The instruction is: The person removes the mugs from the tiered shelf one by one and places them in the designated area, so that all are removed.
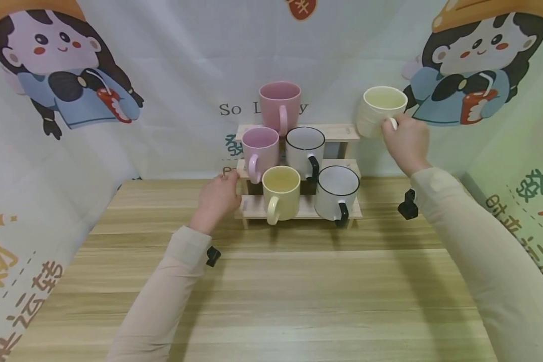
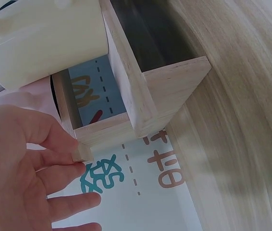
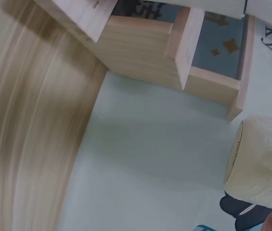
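My right hand (image 1: 407,143) grips a cream mug (image 1: 375,118) by its handle. This mug is upright in the air, just past the right end of the top tier of a wooden three-tier rack (image 1: 341,131). My left hand (image 1: 218,197) pinches the rack's left end at the middle tier; the left wrist view shows thumb and finger on the board's corner (image 2: 82,151). A dark pink mug (image 1: 276,103) stands on the top tier. A light pink mug (image 1: 264,156) and a black-rimmed white mug (image 1: 298,158) share the middle one. On the bottom are a yellow mug (image 1: 284,203) and another black-rimmed white mug (image 1: 332,203).
The rack stands near the back edge of a wood-grain table (image 1: 317,286). A printed cloth (image 1: 185,75) with cartoon figures hangs behind and at both sides. To the right of the dark pink mug, the top board (image 1: 321,131) shows bare wood.
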`<state>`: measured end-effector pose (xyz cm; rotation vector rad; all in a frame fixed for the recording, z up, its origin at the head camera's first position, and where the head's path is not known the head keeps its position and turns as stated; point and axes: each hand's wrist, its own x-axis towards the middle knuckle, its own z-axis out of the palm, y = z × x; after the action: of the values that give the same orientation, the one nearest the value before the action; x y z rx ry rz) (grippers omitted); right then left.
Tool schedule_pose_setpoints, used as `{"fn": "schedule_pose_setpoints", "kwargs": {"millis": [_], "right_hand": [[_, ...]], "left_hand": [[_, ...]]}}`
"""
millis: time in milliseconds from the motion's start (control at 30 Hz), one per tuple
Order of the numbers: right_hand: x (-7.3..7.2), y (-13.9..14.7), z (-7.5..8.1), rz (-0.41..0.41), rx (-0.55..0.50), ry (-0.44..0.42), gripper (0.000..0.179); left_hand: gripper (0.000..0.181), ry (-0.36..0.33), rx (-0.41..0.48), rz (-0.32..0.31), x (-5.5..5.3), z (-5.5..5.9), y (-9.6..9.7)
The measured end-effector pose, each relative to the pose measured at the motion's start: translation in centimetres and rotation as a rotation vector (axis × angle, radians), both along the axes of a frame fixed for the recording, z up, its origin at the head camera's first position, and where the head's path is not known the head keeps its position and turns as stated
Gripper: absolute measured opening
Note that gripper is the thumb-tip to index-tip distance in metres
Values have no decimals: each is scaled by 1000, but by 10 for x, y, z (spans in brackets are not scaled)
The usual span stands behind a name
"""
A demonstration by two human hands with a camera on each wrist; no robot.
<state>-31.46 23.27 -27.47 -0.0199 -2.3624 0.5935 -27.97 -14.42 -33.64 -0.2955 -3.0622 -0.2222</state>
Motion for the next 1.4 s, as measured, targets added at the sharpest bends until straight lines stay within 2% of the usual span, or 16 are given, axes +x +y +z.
{"fn": "schedule_pose_setpoints", "kwargs": {"millis": [200, 500, 900, 1067, 1200, 1400], "right_hand": [[2, 8, -10, -2, 15, 8, 34], [6, 16, -32, -10, 32, -99, 37], [7, 21, -51, 13, 54, -178, 39], [7, 22, -61, 20, 69, -199, 38], [7, 22, -70, 15, 80, -248, 39], [7, 22, -80, 9, 80, -295, 39]], "left_hand": [[50, -1, 2, -2, 1, 0, 0], [49, 5, -3, -8, 0, -1, 0], [52, 9, -9, -3, 2, 1, 1], [49, 24, 8, -14, 0, 2, 1], [46, 32, -4, -17, -1, 1, 0], [47, 10, -9, -9, -2, -2, -1]]}}
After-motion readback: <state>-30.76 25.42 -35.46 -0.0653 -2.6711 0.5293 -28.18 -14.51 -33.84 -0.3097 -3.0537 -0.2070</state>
